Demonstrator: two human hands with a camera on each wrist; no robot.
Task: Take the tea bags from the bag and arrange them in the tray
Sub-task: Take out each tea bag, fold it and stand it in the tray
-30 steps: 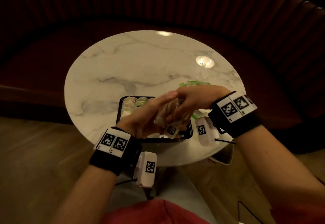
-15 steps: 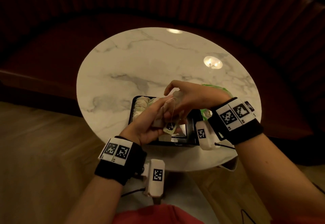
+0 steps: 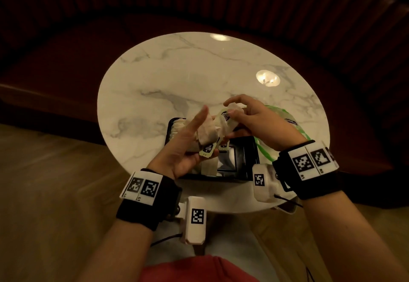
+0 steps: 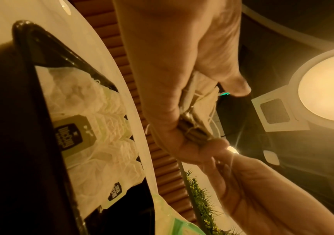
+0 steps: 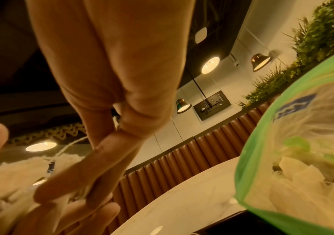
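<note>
My left hand [image 3: 192,136] hovers above the tray and grips a stack of white tea bags [image 3: 207,132], index finger pointing up; their green-black tags [image 3: 208,150] dangle below. The stack [image 4: 199,109] shows edge-on in the left wrist view. My right hand [image 3: 240,120] pinches one tea bag [image 3: 229,119] at the stack's right side, its fingers [image 5: 93,162] bent onto the paper. The black tray [image 3: 247,160] lies on the table under both hands, with a row of tea bags [image 4: 105,127] in its left part. The green plastic bag [image 3: 285,119] lies behind my right wrist, tea bags inside it [image 5: 302,179].
The tray and bag sit near the front edge of a round marble table [image 3: 177,78]. A dark red curved bench [image 3: 66,55] wraps round the far side. Wooden floor [image 3: 44,182] lies to the left, below the table.
Both hands have risen slightly and drawn a little apart. My right hand has pulled one tea bag up and to the right of the stack, and my left index finger has straightened.
</note>
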